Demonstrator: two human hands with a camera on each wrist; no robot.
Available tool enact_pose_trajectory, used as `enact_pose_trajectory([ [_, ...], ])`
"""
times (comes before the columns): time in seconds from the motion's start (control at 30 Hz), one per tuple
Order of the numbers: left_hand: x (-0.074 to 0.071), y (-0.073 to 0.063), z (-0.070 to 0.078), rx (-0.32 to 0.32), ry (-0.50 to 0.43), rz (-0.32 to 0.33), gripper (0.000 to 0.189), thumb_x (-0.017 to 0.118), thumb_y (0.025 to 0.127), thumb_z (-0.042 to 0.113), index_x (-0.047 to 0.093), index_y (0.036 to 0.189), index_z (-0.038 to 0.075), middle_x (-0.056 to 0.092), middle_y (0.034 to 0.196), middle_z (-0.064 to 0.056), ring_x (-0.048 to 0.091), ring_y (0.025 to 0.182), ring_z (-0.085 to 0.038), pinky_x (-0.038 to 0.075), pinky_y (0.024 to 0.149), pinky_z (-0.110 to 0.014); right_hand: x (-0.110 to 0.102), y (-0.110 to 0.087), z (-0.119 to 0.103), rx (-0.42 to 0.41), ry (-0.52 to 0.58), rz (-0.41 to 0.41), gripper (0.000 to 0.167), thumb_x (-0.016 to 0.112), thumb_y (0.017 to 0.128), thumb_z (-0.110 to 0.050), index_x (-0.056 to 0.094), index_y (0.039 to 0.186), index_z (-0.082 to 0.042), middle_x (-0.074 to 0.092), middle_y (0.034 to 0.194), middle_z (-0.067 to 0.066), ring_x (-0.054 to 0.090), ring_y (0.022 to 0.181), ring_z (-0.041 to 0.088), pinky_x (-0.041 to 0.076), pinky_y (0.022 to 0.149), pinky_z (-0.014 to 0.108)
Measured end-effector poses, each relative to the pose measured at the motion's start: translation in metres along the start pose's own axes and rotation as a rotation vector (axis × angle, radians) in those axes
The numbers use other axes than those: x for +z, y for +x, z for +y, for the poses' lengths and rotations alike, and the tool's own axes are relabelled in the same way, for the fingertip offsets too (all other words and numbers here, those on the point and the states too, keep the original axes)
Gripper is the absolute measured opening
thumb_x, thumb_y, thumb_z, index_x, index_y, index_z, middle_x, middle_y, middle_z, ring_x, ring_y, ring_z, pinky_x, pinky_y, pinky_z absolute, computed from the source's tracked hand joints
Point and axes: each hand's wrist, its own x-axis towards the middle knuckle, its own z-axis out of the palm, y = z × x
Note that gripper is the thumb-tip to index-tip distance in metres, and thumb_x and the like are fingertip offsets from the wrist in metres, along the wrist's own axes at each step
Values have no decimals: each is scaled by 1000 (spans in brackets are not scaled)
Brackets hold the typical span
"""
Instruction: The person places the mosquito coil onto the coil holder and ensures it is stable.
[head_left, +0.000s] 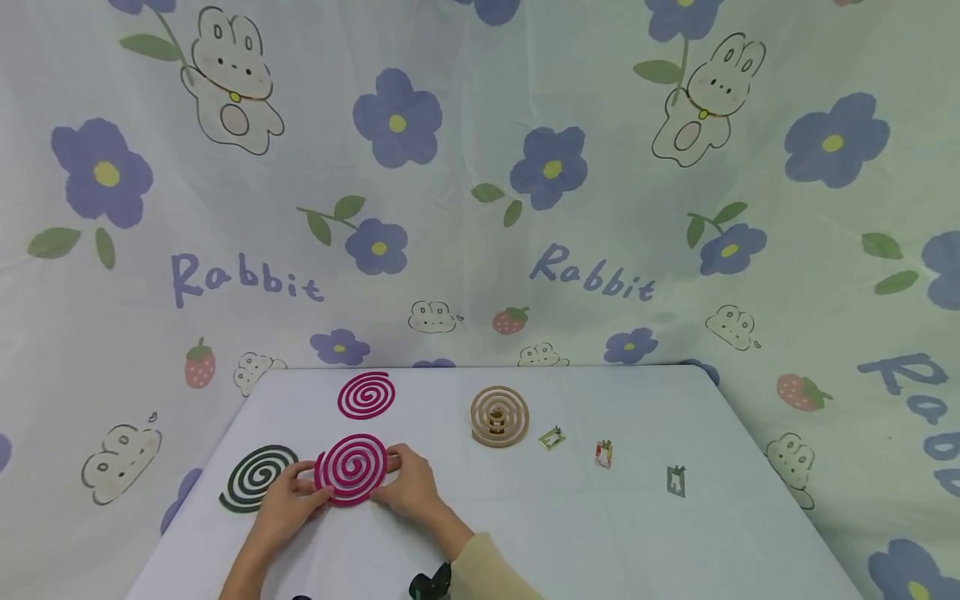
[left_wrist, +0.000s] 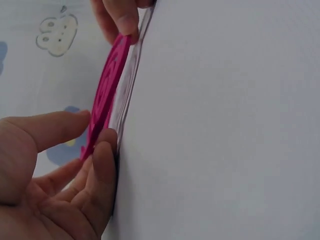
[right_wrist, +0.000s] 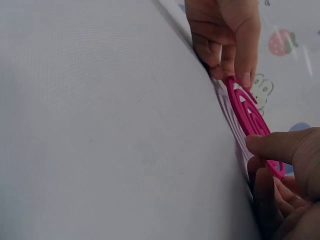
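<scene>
A magenta mosquito coil (head_left: 352,468) is held at its edges between both hands, at the left of the table. My left hand (head_left: 288,504) pinches its left edge, thumb on the face and fingers behind. From the other side, my right hand (head_left: 411,487) grips the right edge. The left wrist view shows the coil (left_wrist: 107,87) tilted and raised off the table, seen almost edge-on. Just left of my left hand lies a dark green mosquito coil (head_left: 261,478), partly covered by that hand. Another magenta mosquito coil (head_left: 366,396) lies flat behind the held one.
Toward the back middle lies a tan mosquito coil (head_left: 480,417) with a small gold metal piece (head_left: 497,421) on it. Right of it are a gold-green frame-like piece (head_left: 552,438), a red-and-gold one (head_left: 603,454) and a grey one (head_left: 677,482). A printed curtain (head_left: 465,250) hangs behind.
</scene>
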Motion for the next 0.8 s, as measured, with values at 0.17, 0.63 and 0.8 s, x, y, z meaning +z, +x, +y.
enact_pose_trajectory([
  [0.17, 8, 0, 0, 1, -139, 27, 60, 70, 85, -1, 36, 134, -9, 65, 85, -15, 67, 71, -21, 57, 62, -30, -2, -1, 1, 3, 92, -31, 61, 90, 65, -12, 58, 115, -14, 61, 86, -11, 52, 85, 5, 47, 81, 30],
  [0.63, 25, 2, 13, 11, -256, -9, 59, 70, 87, 2, 36, 136, -4, 64, 96, -18, 67, 80, -21, 58, 67, -31, -14, 1, 9, 86, 414, -14, 36, 73, 85, -3, 52, 115, -6, 63, 77, -2, 61, 50, 13, 52, 46, 27],
  [0.8, 31, 4, 18, 26, -275, -12, 59, 72, 87, 4, 39, 135, -2, 65, 99, -18, 66, 83, -19, 57, 69, -30, -23, 1, 11, 116, 437, 6, 37, 72, 85, -2, 52, 115, -5, 63, 77, 0, 62, 51, 15, 54, 47, 29],
])
